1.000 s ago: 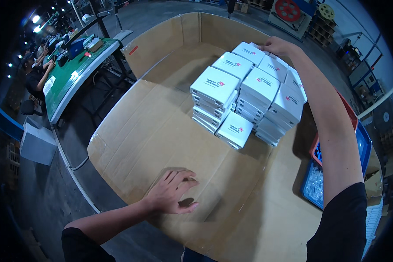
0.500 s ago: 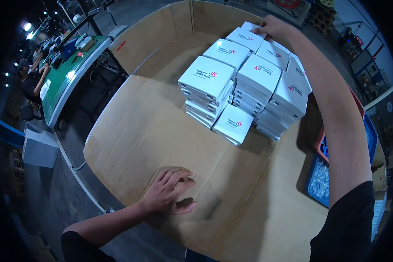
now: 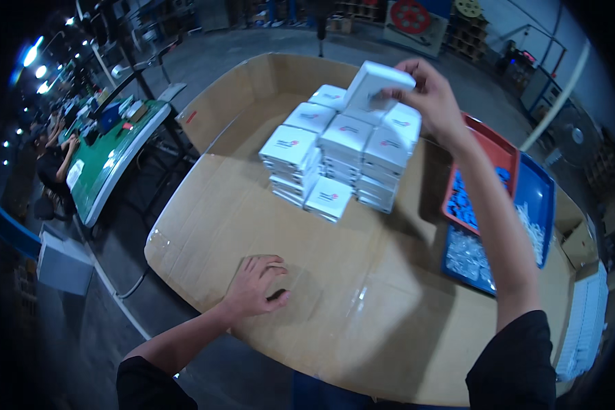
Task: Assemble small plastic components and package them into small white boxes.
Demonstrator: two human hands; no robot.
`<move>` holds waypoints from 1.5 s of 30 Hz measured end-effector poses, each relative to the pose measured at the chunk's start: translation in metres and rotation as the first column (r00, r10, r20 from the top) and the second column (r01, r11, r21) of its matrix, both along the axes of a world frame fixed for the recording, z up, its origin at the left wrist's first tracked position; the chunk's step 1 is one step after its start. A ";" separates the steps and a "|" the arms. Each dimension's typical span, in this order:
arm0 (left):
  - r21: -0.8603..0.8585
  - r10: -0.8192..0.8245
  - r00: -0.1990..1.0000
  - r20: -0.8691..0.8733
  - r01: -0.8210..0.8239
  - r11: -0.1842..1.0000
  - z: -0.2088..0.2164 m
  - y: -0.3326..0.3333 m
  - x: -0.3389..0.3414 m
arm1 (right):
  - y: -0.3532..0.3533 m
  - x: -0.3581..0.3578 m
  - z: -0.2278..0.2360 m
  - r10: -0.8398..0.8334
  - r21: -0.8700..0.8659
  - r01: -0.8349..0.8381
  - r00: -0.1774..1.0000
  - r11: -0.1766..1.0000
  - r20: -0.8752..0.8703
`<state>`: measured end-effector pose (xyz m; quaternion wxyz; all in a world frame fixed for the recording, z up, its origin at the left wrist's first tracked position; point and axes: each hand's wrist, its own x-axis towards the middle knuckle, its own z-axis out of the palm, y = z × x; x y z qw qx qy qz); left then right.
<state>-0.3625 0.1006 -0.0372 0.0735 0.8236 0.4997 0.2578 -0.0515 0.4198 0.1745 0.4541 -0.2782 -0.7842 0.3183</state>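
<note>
My right hand [image 3: 430, 96] grips a white square box [image 3: 376, 85] by its right edge and holds it tilted above the far part of the stacks. Below it, white box stacks [image 3: 345, 140] with small red and dark prints stand close together on the cardboard-covered table [image 3: 232, 198]. One shorter stack [image 3: 328, 198] sits at the near side of the group. My left hand [image 3: 256, 287] rests low over the cardboard near the table's front left edge, fingers curved and apart, with nothing in it.
To the right lie a red tray [image 3: 485, 147] with blue pieces and a blue tray [image 3: 536, 181] with clear bags and white parts. A raised cardboard wall [image 3: 242, 82] bounds the far left. Beyond it, a person [image 3: 51, 157] works at a green-topped bench [image 3: 126, 147].
My right hand has lifted a white box off the far side of the stacks and tilted it up. The view has shifted, showing more of the trays. My left hand stays low and open.
</note>
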 end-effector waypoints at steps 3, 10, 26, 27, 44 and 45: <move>0.038 0.015 1.000 0.011 -0.016 0.999 -0.004 -0.004 0.000 | -0.098 0.030 -0.023 -0.050 -0.310 -0.052 0.949 0.949 -0.312; 0.126 0.047 0.998 -0.047 -0.041 0.991 0.000 0.002 0.012 | -0.286 0.103 -0.100 -0.409 -0.626 -0.455 0.490 0.633 -0.770; -0.661 0.275 0.606 0.747 0.625 0.416 0.108 -0.114 0.307 | -0.474 0.244 -0.077 -0.150 -0.484 -0.341 0.673 0.806 -0.724; -0.630 0.235 0.587 0.775 0.685 0.365 0.122 -0.127 0.324 | -0.479 0.243 -0.075 -0.146 -0.483 -0.343 0.676 0.805 -0.723; -0.626 0.427 0.469 0.773 0.671 0.398 0.160 -0.223 0.388 | -0.552 0.223 -0.105 -0.493 0.279 0.512 0.859 0.813 -0.139; -0.626 0.425 0.471 0.774 0.669 0.400 0.158 -0.227 0.389 | -0.554 0.223 -0.109 -0.505 0.287 0.525 0.851 0.801 -0.145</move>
